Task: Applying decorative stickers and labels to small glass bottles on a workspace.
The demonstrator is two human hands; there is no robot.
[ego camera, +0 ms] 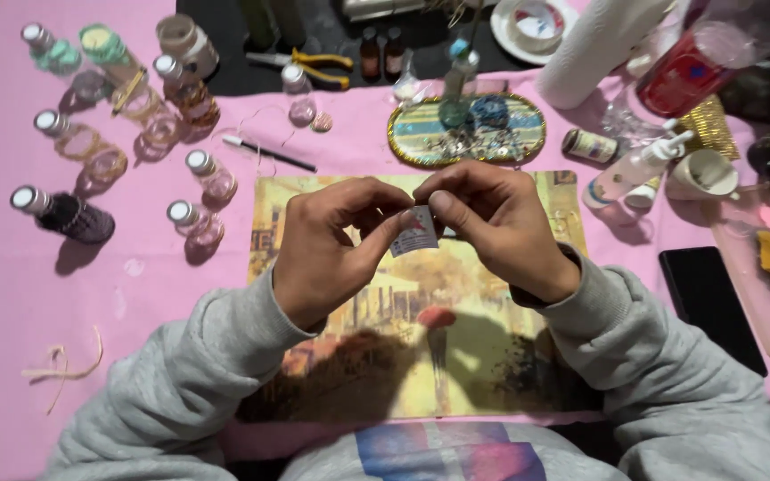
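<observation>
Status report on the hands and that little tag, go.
Left hand and right hand together pinch the small paper tag above the picture mat. Small bottles stand left, apart. Nothing between.

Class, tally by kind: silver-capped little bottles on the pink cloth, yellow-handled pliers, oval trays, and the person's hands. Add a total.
Silver-capped bottles: 7
Yellow-handled pliers: 1
Oval tray: 1
Hands, left hand and right hand, both pinching a small paper tag: 2
Total: 11

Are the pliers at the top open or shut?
Slightly open: the yellow-handled pliers lie flat with their handles spread apart; the jaw tips look nearly closed.
</observation>
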